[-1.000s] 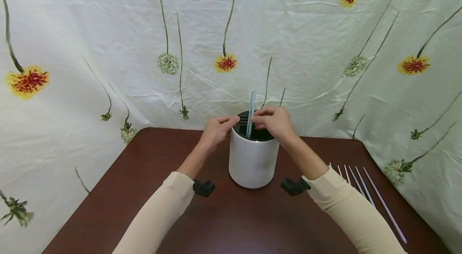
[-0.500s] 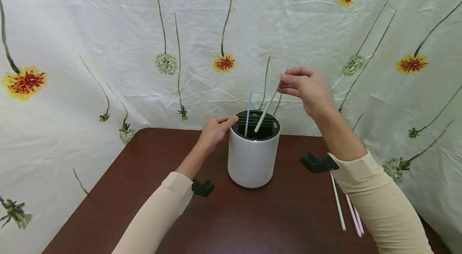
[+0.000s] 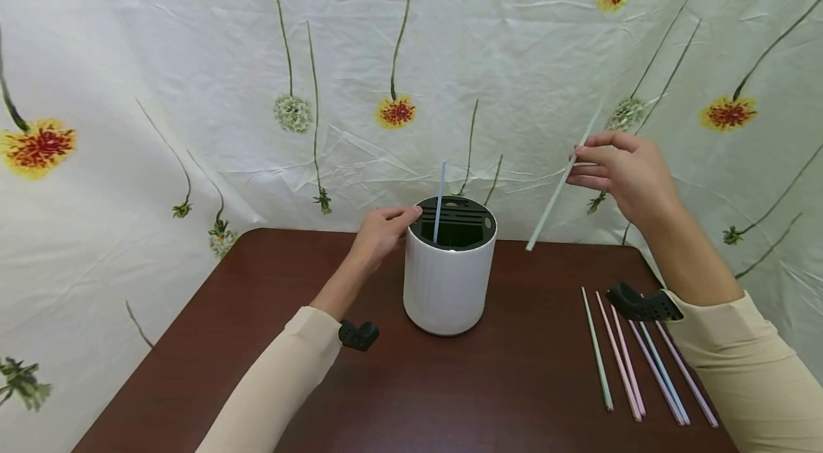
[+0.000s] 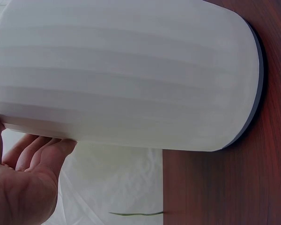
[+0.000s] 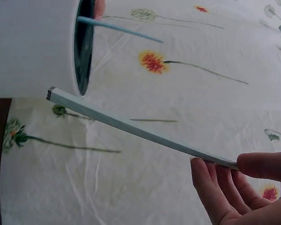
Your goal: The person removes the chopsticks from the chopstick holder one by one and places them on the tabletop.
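Observation:
A white round utensil holder (image 3: 448,289) with a black slotted top stands upright on the table. My left hand (image 3: 381,235) pinches its left rim, the thumb on top; in the left wrist view the hand's fingers (image 4: 42,152) lie against the white wall (image 4: 131,79). One light-blue chopstick (image 3: 440,203) stands in the holder. To the right of the holder, my right hand (image 3: 626,171) pinches a pale green chopstick (image 3: 549,206) above the table, tilted with its thick square end down. In the right wrist view that chopstick (image 5: 126,125) is apart from the holder.
Several chopsticks (image 3: 624,360) in green, pink, purple and blue lie side by side on the right of the dark brown table (image 3: 514,381). A white cloth (image 3: 514,60) printed with flowers hangs behind the table and along its sides.
My right hand has lifted the pale green chopstick out of the holder and carried it to the right. The light-blue chopstick stays inside. My left hand keeps its hold on the rim.

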`<state>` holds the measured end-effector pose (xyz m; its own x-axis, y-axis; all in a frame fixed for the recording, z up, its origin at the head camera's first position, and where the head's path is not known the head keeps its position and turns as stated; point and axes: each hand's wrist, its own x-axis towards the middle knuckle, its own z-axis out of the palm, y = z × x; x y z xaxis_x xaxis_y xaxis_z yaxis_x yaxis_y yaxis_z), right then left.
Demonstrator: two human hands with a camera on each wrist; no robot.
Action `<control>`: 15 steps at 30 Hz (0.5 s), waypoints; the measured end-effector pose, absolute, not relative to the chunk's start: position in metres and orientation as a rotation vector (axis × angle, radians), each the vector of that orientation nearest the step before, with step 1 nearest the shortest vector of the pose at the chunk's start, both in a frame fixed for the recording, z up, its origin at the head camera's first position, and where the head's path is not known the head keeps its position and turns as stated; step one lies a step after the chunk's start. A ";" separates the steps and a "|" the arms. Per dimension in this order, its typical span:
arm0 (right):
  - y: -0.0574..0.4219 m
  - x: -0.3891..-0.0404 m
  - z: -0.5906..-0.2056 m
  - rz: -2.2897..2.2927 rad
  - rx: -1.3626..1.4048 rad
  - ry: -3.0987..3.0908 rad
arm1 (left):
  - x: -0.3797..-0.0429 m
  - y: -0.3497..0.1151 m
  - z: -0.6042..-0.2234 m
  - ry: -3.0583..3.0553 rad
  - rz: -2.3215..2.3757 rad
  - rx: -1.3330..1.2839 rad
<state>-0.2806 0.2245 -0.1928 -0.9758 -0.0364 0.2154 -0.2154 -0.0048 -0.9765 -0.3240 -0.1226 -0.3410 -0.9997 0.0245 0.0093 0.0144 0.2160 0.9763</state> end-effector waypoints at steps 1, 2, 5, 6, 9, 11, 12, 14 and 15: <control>0.231 -0.281 -0.199 2.107 0.250 -2.151 | -0.324 -0.123 -0.341 2.447 1.958 0.040; 0.236 -0.282 -0.206 2.078 0.241 -2.186 | -0.324 -0.123 -0.341 2.448 1.959 0.039; 0.253 -0.285 -0.228 2.007 0.184 -2.284 | -0.325 -0.123 -0.341 2.448 1.959 0.039; 0.258 -0.286 -0.236 1.987 0.169 -2.313 | -0.325 -0.123 -0.341 2.448 1.959 0.040; 0.270 -0.288 -0.261 1.964 0.144 -2.370 | -0.325 -0.122 -0.341 2.444 1.962 0.041; 0.277 -0.289 -0.279 1.992 0.142 -2.396 | -0.325 -0.122 -0.341 2.439 1.968 0.041; 0.280 -0.289 -0.289 2.009 0.135 -2.409 | -0.325 -0.122 -0.341 2.437 1.971 0.042; 0.287 -0.289 -0.308 2.002 0.115 -2.482 | -0.325 -0.121 -0.341 2.433 1.978 0.042; 0.289 -0.289 -0.318 2.000 0.108 -2.514 | -0.325 -0.121 -0.341 2.434 1.978 0.041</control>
<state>-0.2889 0.2893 -0.3177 -0.9951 -0.0978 -0.0150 -0.0074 0.2246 -0.9744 -0.3247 -0.1212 -0.3412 -0.9996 0.0234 0.0126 0.0171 0.2039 0.9788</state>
